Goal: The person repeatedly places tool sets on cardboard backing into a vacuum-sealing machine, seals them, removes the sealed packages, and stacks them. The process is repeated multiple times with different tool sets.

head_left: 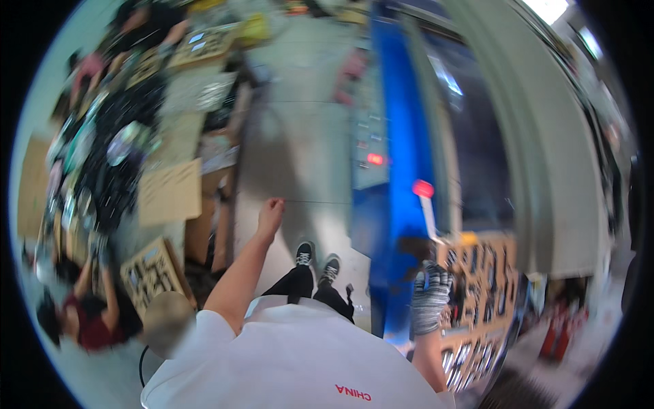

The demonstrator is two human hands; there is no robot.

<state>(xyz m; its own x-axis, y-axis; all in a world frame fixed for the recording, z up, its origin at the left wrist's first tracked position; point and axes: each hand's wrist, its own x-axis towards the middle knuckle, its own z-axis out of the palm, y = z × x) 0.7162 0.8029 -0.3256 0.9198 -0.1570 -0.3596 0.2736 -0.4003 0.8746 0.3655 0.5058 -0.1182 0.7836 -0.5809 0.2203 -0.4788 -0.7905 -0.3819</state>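
Observation:
My bare left hand [271, 217] hangs over the floor at the middle, its fingers curled in and no object showing in them. At the right, my right hand [431, 294] wears a grey striped knit glove. Its fingers are bent, beside the left edge of a light wooden tray [507, 262] holding rows of small dark parts. Whether the glove grips the tray edge or something else is hidden by the hand and by blur. Just beyond that hand stands a pale lever with a red knob [423, 189], next to a blue machine [409, 129].
At the left runs a bench with a cardboard sheet [170, 193], dark bagged material [112, 174] and another parts tray [155, 276]. A round stool [167, 322] stands near my left arm. Other people sit at the left [88, 313] and far left. A grey floor aisle [300, 136] lies between.

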